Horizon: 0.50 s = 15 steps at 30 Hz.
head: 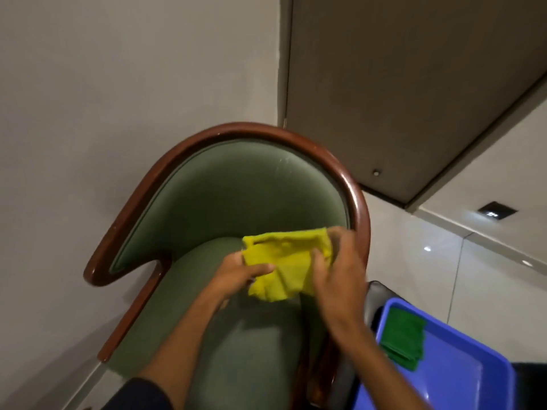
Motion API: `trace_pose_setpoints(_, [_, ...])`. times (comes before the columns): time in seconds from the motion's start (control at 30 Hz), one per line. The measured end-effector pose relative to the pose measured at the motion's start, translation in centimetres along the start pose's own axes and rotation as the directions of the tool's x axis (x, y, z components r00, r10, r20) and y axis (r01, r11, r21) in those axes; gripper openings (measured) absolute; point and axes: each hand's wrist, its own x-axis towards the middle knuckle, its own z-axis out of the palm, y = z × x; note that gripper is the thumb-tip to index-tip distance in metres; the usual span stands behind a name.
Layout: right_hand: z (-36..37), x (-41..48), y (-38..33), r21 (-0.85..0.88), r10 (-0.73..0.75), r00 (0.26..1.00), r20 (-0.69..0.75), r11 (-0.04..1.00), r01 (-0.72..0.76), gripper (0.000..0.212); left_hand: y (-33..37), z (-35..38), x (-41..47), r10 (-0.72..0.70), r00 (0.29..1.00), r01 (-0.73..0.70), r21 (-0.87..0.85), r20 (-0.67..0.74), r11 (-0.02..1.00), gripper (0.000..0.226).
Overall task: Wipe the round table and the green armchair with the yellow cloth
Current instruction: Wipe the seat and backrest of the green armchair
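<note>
The green armchair (225, 196) with a curved dark wooden rail fills the middle of the view, its back toward the wall. Above its seat I hold the crumpled yellow cloth (284, 261) between both hands. My left hand (239, 275) pinches the cloth's left side with thumb and fingers. My right hand (337, 267) grips the cloth's right edge, close to the chair's right armrest. The round table is not in view.
A blue plastic tub (461, 377) sits at the lower right with a folded green cloth (404, 338) draped over its rim. A black object (374, 297) stands between tub and chair. A pale wall runs on the left, a grey door behind, glossy floor tiles right.
</note>
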Motion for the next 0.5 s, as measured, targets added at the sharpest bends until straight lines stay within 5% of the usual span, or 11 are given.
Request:
trace_pose_setpoints(0.1, [-2.3,10.2,-0.2,-0.13,-0.196,0.97,-0.142,0.975,0.178,0.04,5.0,5.4,1.8,0.112,0.99,-0.101,-0.134,0.08,0.986,0.065])
trace_pose_setpoints(0.13, [-2.5,12.9,-0.1,-0.263,-0.262,0.956,-0.134,0.939,0.221,0.049,6.1,6.7,2.5,0.158,0.985,-0.153,-0.086,0.064,0.985,0.078])
trace_pose_setpoints(0.2, [-2.0,15.9,1.2,-0.583,-0.275,0.96,-0.052,0.789,0.194,0.07,7.7,7.0,3.6,0.297,0.955,-0.291,0.27,0.018,0.918,0.095])
trace_pose_setpoints(0.27, [-0.3,15.7,3.2,-0.651,-0.165,0.984,0.065,0.74,0.167,0.078,8.4,3.9,5.0,0.495,0.868,-0.341,0.683,-0.034,0.646,0.085])
trace_pose_setpoints(0.33, [1.9,14.2,5.1,-0.635,-0.083,0.983,0.163,0.754,0.169,0.081,8.7,-1.4,7.0,0.647,0.762,-0.32,0.883,0.025,0.343,0.074])
trace_pose_setpoints(0.43, [3.7,14.0,6.2,-0.706,-0.132,0.983,0.13,0.684,0.185,0.086,9.2,-10.0,10.6,0.676,0.704,-0.2,0.974,0.216,-0.103,0.071])
trace_pose_setpoints(0.5, [4.2,15.1,6.4,-0.745,-0.182,0.971,0.155,0.624,0.236,0.087,9.8,-15.5,12.9,0.668,0.697,-0.103,0.959,0.259,-0.265,0.073])
